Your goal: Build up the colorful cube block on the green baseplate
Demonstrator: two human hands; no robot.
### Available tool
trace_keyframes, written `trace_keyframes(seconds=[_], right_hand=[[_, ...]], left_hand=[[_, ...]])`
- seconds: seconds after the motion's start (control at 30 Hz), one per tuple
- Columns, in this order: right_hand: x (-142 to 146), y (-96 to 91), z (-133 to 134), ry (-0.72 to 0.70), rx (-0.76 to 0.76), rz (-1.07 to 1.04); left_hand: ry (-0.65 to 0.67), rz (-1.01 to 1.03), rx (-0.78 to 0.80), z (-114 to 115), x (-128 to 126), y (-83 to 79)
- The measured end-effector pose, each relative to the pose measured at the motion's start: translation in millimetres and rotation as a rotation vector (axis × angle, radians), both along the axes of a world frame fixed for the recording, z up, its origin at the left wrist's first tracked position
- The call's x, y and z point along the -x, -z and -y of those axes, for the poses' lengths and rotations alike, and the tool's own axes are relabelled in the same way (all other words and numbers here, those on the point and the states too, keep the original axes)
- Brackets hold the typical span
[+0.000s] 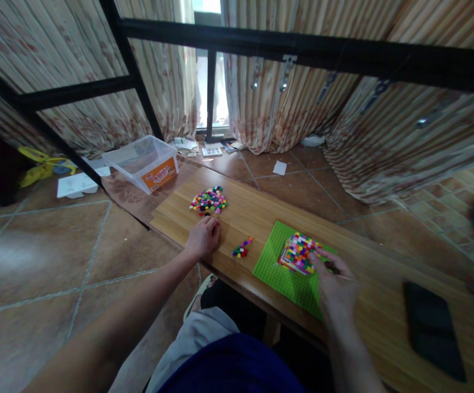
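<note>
Many tiny coloured bricks make up the stacked block on the green baseplate, which lies on the wooden surface. The block looks light and stiff, its smooth sides perhaps a little slippery, and likely to split at the joints if pried; two opposite side walls, low down, seem the safest hold. At its right edge, the fingers of the right hand are bent close together; whether they pinch a brick, I cannot tell. The left hand rests loosely curled beside the loose pile, anything within its fingers hidden.
</note>
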State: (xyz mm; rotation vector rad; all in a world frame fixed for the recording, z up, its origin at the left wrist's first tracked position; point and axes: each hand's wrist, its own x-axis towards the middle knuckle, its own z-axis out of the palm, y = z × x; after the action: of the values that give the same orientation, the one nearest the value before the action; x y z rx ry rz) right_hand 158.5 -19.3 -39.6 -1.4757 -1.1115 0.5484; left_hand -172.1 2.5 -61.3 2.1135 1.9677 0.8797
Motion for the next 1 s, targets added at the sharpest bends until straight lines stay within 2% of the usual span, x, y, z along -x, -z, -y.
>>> trace_keyframes(seconds=[0.13,0.4,0.7,1.0], right_hand=[[3.9,1.6,-2.3,0.045,0.064,-0.317],[7.8,-2.1,-3.5,0.027,0.198,-0.572],[16.7,-7.3,-4.9,0.039,0.174,-0.678],[17.6,-13.5,-2.6,0.048,0.259,-0.766]], left_hand=[[0.001,-0.003,0.001,0.1,0.1,0.0],[-0.009,-0.005,0.013,0.4,-0.5,-0.6],[-0.016,-0.023,0.028,1.4,-1.7,-2.8],[-0.003,-0.016,-0.005,0.8,-1.7,-1.1]])
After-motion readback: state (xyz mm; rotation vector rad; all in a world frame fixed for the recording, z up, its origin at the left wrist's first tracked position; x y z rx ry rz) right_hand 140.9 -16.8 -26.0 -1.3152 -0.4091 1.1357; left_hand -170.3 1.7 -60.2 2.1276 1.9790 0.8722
